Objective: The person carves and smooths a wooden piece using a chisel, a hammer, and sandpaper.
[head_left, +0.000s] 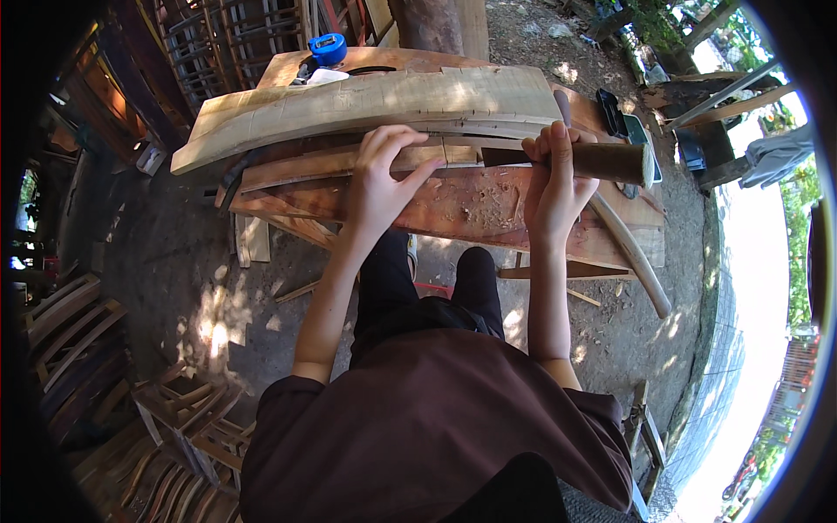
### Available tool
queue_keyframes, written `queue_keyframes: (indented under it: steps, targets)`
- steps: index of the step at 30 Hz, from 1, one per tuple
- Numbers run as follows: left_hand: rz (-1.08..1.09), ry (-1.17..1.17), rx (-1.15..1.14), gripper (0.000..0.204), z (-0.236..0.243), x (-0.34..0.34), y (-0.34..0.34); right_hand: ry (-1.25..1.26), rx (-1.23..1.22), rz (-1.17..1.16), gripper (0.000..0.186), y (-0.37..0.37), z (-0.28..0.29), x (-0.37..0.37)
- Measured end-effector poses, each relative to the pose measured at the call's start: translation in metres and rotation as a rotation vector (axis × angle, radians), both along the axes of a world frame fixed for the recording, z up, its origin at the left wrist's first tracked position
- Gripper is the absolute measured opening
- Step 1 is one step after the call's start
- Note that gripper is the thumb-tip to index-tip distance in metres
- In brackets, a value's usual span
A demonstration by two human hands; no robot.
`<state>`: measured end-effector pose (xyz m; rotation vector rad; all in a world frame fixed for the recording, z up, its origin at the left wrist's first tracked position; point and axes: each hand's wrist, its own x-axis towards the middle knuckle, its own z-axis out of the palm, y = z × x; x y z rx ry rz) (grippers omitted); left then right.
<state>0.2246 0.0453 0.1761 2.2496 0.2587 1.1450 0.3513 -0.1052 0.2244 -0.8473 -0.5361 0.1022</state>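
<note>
My right hand [558, 179] is closed round a chisel with a flat dark blade [503, 157] pointing left and a thick dark wooden handle [621, 162]. The blade is over a narrow reddish wooden piece [296, 170] with a few cuts across it. My left hand [379, 174] rests at that piece, thumb and fingers apart. Behind both hands lies a wide pale curved board [349, 105] with marks along it. Wood shavings [479, 205] lie on the reddish bench top [466, 225]. A long-handled tool [632, 248] leans across the bench's right end, its head hidden.
A blue round object [328, 50] and dark trays [610, 113] sit on the bench's back. Stacked curved wooden parts [83, 340] and chair frames [183, 410] stand left. A tree trunk [425, 26] is behind the bench; a grey cloth [767, 157] hangs right.
</note>
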Motion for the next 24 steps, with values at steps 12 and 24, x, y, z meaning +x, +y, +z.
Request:
queue_keyframes:
  steps: [12,24]
  targets:
    - [-0.172,-0.071,0.153,0.045,0.084,0.115,-0.115,-0.096,-0.242,0.034,0.031,-0.006,-0.023,0.003]
    - [-0.258,-0.200,-0.058,0.021,0.084,0.122,-0.111,-0.575,-0.875,-0.164,0.028,-0.080,-0.008,0.019]
